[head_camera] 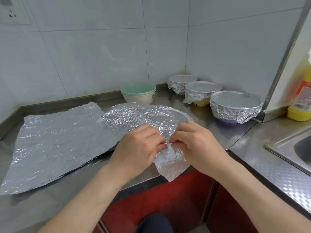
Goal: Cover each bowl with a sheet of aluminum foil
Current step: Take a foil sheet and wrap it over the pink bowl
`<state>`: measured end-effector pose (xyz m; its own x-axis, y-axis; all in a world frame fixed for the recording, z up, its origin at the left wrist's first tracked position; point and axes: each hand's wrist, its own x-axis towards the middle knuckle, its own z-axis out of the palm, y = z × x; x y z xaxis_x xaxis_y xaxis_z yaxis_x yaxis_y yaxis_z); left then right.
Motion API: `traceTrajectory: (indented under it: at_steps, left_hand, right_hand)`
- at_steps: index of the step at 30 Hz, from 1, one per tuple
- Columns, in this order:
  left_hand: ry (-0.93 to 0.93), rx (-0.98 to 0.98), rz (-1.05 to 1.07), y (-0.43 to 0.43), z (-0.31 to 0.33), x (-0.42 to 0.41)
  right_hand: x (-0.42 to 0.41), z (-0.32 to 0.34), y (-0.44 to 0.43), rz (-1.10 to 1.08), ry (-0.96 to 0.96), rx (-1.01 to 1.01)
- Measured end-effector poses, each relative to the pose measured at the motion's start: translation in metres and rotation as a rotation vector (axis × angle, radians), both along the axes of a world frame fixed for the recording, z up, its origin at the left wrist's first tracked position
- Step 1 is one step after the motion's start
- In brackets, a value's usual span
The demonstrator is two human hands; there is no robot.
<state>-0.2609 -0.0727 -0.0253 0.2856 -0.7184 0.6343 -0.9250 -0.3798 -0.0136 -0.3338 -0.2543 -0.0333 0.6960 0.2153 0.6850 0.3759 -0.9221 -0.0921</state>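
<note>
A crinkled foil sheet (144, 117) lies over a bowl at the counter's front; the bowl itself is hidden under it. My left hand (138, 148) and my right hand (196, 143) meet at the near edge and both pinch the foil, whose corner hangs down over the counter edge. Three foil-covered bowls stand at the back right: the far one (181, 81), the middle one over a yellow bowl (202, 90), the near one over a purple bowl (235, 105). Two uncovered bowls, green stacked in a white one (138, 93), stand by the back wall.
A stack of flat foil sheets (55, 143) lies on the steel counter (262, 148) to the left. A yellow bottle (301, 98) stands at the right behind a partition. A sink (292, 148) is set in at the right edge.
</note>
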Motion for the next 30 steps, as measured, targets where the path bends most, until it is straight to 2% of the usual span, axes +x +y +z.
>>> traceTrajectory:
  at_steps: [3,6,8,10,15,18,22,24,26,28,30]
  left_hand:
    - [0.046,-0.005,0.009,-0.004,0.003,-0.005]
    - [0.283,0.027,0.021,0.004,0.013,-0.011]
    - [0.355,0.109,0.003,0.015,0.013,-0.013]
    - [0.230,0.149,-0.015,0.020,0.009,-0.013]
    - [-0.028,-0.030,-0.061,0.014,-0.004,-0.009]
    - [-0.119,-0.030,-0.085,0.011,-0.008,-0.010]
    - [-0.138,0.030,-0.080,0.011,-0.012,-0.008]
    - [-0.061,0.062,-0.087,0.012,-0.011,-0.011]
    - [0.112,0.044,-0.105,0.016,-0.005,-0.016]
    - [0.316,-0.044,-0.132,0.018,0.003,-0.019]
    - [0.372,-0.132,-0.098,0.017,0.010,-0.013]
  right_hand:
    - [0.000,0.001,-0.006,0.014,0.042,0.064]
    - [-0.003,0.007,-0.021,0.013,0.088,0.104]
    - [-0.005,0.011,-0.030,-0.017,0.123,0.096]
    - [-0.007,0.013,-0.035,-0.048,0.167,0.099]
    - [-0.011,0.016,-0.023,0.041,0.220,0.327]
    - [-0.009,0.015,-0.010,0.055,0.224,0.339]
    - [-0.005,0.012,-0.005,0.023,0.233,0.285]
    - [-0.004,0.012,-0.005,0.010,0.215,0.260]
    - [-0.003,0.013,-0.005,0.020,0.213,0.249]
    - [-0.003,0.013,-0.005,0.038,0.207,0.237]
    - [-0.003,0.011,-0.005,0.041,0.181,0.221]
